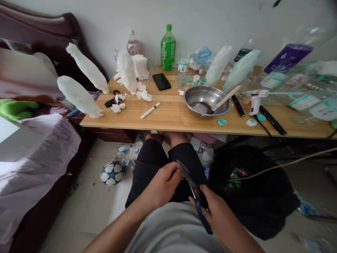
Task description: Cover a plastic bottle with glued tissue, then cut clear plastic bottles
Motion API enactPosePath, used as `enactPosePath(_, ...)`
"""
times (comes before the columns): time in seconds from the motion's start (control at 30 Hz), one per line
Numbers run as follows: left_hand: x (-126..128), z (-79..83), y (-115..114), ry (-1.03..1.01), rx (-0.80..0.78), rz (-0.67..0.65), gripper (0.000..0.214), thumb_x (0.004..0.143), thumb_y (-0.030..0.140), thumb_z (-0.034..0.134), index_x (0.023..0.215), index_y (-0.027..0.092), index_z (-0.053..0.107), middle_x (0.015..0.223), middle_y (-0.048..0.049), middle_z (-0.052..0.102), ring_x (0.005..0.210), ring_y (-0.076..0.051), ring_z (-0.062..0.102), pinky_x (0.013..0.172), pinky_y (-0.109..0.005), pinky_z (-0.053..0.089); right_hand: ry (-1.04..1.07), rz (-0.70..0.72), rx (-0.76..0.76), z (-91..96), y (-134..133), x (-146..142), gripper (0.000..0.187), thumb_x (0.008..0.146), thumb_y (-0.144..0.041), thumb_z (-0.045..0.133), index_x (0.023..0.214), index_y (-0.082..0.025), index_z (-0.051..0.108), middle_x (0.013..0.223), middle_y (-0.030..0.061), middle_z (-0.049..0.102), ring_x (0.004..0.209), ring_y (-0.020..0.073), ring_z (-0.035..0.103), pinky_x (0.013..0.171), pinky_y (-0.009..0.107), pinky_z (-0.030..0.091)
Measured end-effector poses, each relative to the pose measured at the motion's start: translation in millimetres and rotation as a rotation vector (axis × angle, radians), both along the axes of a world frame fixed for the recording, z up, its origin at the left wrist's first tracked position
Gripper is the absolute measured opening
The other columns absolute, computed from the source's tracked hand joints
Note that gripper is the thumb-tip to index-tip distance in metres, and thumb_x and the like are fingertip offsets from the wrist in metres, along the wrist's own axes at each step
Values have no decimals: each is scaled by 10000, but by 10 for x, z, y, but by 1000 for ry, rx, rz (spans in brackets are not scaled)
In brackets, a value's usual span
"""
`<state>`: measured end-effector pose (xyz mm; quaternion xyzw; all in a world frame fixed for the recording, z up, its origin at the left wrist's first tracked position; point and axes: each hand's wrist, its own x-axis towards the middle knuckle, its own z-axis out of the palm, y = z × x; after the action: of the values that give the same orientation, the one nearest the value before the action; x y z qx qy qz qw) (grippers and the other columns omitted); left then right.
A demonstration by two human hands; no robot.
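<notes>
Above my lap, my right hand (215, 209) is wrapped around the dark blue handles of a pair of scissors (193, 188). The blades point up and to the left, toward my left hand (163, 182). My left fingers are pinched together right beside the blade tips; whatever sits between them is too small and hidden to name. On the wooden table (118, 121) ahead, a steel bowl (191, 100) holds a flat brush with a wooden handle (228, 97). A white marker with a green band (150, 110) lies to its left.
White paper-covered bottle shapes (79, 96) stand at the table's left, near crumpled tissue (143, 94) and a phone (161, 81). A green bottle (168, 49) stands behind. Right of the bowl are a glue gun (255, 102) and clear plastic bottles. A ball (112, 173) and black bag (252, 207) lie below.
</notes>
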<state>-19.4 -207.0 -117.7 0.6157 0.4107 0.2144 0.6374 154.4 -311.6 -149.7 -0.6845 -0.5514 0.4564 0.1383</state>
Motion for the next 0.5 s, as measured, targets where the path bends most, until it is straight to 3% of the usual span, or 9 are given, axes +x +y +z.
enactPosePath(0.23,62,-109,-73,-35,-20,122,251,965,346,410,807,191,528,762,13,517,714,-134,475,665,-261,405,-5,-39,21,-92,-11,-73,197,917,-417,397,924,-234,468,918,108,680,895,258,671,792,367,467)
enactPosePath(0.5,103,-190,-29,-273,-285,364,235,782,361,705,799,156,592,719,6,592,647,-116,552,625,-248,495,-28,-46,51,-153,-27,-52,203,914,-421,393,901,-237,477,879,98,689,849,261,671,758,359,469)
